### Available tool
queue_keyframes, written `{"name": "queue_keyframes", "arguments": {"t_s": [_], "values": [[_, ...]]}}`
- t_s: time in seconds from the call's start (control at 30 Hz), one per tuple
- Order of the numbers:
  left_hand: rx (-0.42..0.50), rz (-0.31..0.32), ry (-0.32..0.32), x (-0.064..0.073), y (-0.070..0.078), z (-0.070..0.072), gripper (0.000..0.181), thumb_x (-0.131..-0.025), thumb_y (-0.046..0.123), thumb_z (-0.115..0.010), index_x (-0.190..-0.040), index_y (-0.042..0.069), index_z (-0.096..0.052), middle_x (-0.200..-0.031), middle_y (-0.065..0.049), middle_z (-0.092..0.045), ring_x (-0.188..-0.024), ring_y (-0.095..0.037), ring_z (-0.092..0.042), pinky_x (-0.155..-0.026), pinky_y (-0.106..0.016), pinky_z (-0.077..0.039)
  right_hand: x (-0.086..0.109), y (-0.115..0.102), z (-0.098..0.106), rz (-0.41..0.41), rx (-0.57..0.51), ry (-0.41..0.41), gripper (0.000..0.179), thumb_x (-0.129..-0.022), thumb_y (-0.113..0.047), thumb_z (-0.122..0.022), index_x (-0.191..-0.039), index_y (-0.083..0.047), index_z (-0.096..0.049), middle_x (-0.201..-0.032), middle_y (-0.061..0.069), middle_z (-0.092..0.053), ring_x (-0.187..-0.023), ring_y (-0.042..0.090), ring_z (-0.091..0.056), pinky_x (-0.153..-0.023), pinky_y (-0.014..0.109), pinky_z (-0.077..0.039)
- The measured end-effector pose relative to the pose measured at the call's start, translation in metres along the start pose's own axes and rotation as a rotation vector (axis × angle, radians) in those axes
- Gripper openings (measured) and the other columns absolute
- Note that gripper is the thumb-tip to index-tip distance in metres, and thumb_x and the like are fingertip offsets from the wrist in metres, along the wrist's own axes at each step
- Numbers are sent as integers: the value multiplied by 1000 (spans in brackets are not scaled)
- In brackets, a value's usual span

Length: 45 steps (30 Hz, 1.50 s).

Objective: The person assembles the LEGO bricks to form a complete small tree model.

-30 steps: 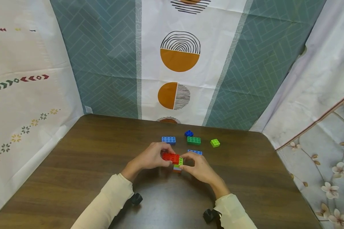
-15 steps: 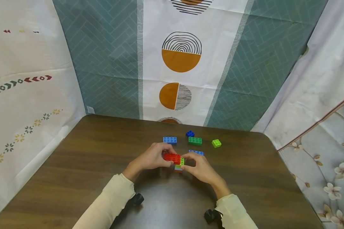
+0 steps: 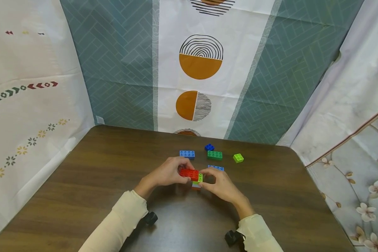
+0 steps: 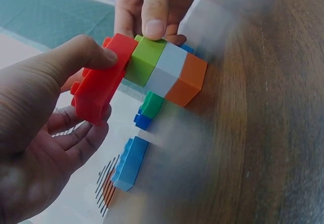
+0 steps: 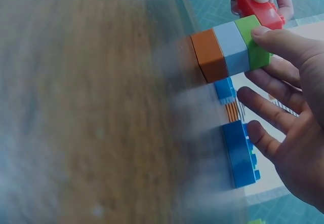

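Observation:
My left hand [image 3: 171, 171] pinches a long red toy brick [image 4: 104, 77] between thumb and fingers. The red brick sits at the top of a small stack, overhanging it to the left. Under it come a lime green brick [image 4: 145, 62], a pale grey-blue brick [image 5: 232, 47] and, at the bottom on the table, an orange brick [image 5: 209, 56]. My right hand [image 3: 219, 183] pinches the lime green brick from the right side, thumb on its near face. In the right wrist view its other fingers spread loosely away from the stack.
Behind the hands on the brown table [image 3: 113, 154] lie a blue brick [image 3: 187, 154], a green brick [image 3: 215, 155], a dark blue brick [image 3: 209, 147] and a small lime brick [image 3: 238, 158]. Another blue brick [image 3: 216, 168] lies just behind my right hand. Patterned cloths hang around the table.
Both hands keep their hold on the red and lime green bricks. The head view has shifted slightly; the stack and loose bricks stay in place.

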<state>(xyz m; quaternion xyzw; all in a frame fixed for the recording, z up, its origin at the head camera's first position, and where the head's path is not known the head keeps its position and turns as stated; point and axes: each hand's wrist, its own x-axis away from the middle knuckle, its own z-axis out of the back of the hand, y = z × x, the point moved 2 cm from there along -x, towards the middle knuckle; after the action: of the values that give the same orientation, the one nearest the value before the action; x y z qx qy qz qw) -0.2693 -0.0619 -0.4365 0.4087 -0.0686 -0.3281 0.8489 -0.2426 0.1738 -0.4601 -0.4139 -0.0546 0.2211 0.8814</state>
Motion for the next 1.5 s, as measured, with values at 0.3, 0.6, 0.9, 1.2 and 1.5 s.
{"name": "queue_keyframes", "arguments": {"t_s": [0.3, 0.6, 0.9, 1.2, 1.5], "values": [[-10, 2, 5, 1, 2, 1, 30, -82, 16, -82, -110, 18, -71, -104, 5, -70, -93, -13, -59, -80, -25, -56, 1, 4, 17, 39, 40, 42, 43, -89, -30, -81, -128, -15, -70, -120, 3, -71, -107, 21, -63, -90, 44, -53], [15, 17, -6, 1, 2, 0, 31, -83, 17, -82, -112, 19, -71, -106, 5, -68, -96, -13, -58, -81, -25, -55, -2, 19, 41, 6, 62, 117, 37, -92, -23, -78, -126, -11, -71, -116, 6, -73, -106, 27, -66, -88, 41, -55], [25, 34, -9, 2, 1, 0, 32, -83, 18, -82, -113, 20, -70, -108, 6, -67, -98, -13, -58, -82, -26, -55, -8, 50, 57, -82, 73, 115, 39, -92, -22, -78, -128, -8, -69, -119, 10, -72, -114, 30, -64, -102, 59, -50], [28, 30, -4, 2, -1, 0, 31, -83, 18, -82, -112, 21, -70, -107, 6, -67, -97, -13, -58, -82, -26, -55, -13, 62, 57, -106, 66, 50, 36, -91, -20, -77, -124, -9, -71, -113, 8, -72, -108, 26, -63, -97, 47, -51], [35, 49, -3, 2, -2, -1, 31, -83, 19, -82, -112, 22, -70, -106, 7, -66, -97, -13, -57, -82, -28, -54, -16, 65, 52, -100, 81, 35, 32, -89, -17, -79, -120, -12, -73, -110, 9, -72, -102, 24, -61, -93, 43, -50]]}}
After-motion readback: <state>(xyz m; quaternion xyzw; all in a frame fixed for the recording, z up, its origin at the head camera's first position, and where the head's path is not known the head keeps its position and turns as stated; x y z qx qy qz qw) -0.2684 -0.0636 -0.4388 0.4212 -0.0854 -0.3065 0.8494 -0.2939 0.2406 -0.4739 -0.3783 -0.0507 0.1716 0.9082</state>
